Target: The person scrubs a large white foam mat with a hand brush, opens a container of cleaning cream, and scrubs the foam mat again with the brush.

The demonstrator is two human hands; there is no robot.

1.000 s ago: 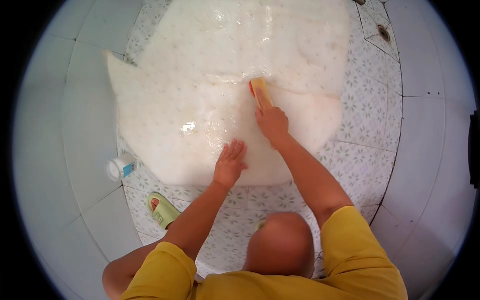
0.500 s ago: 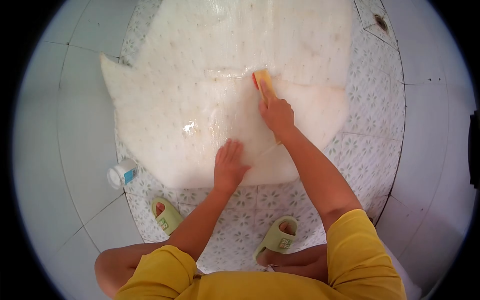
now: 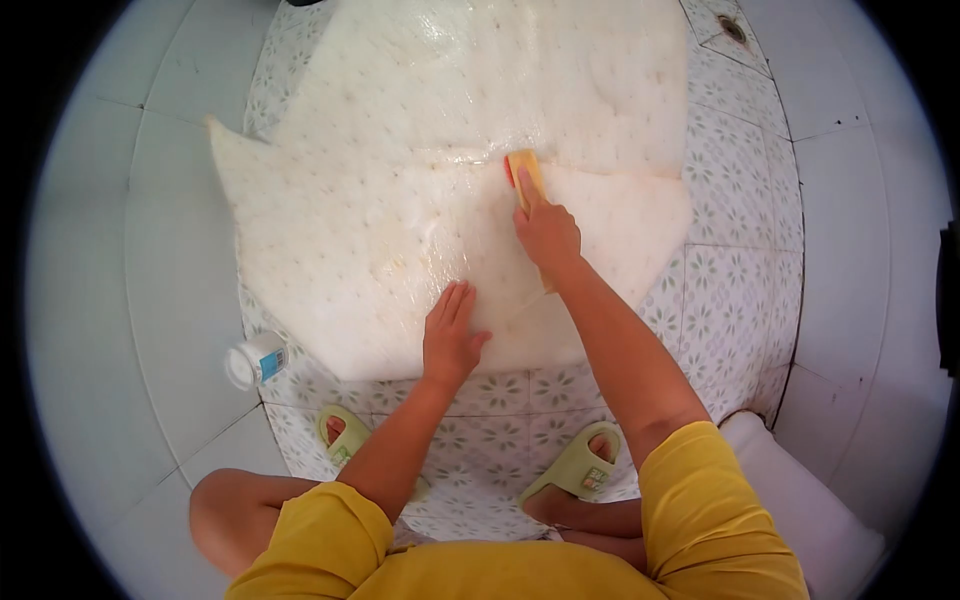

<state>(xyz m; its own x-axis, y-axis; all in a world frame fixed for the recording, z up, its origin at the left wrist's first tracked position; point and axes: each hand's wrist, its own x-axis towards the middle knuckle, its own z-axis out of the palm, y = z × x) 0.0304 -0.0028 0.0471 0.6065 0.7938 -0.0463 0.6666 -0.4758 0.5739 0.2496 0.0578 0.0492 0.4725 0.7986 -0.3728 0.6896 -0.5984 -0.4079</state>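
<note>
A large, off-white, dimpled mat point(image 3: 330, 230) with an uneven outline lies spread over the floor, its surface shiny with wet. My right hand point(image 3: 548, 236) is closed around the handle of a yellowish scrub brush point(image 3: 523, 165). Red bristles show along the brush's left side, and its head rests on the mat beside a crosswise crease. My left hand point(image 3: 452, 335) lies flat on the mat near its front edge, fingers stretched out, holding nothing. The handle's end shows just below my right hand.
A white jar point(image 3: 256, 360) with a blue label lies by the left wall. Patterned floor tiles point(image 3: 740, 210) surround the mat, with a drain point(image 3: 732, 29) at the back right. My feet are in green slippers point(image 3: 577, 462). Something white and rounded point(image 3: 790, 500) stands at the front right.
The brush in my right hand has moved very slightly towards me. My left hand stays flat, its fingers closer together. The camera view has shifted a little, showing more of the white object at right.
</note>
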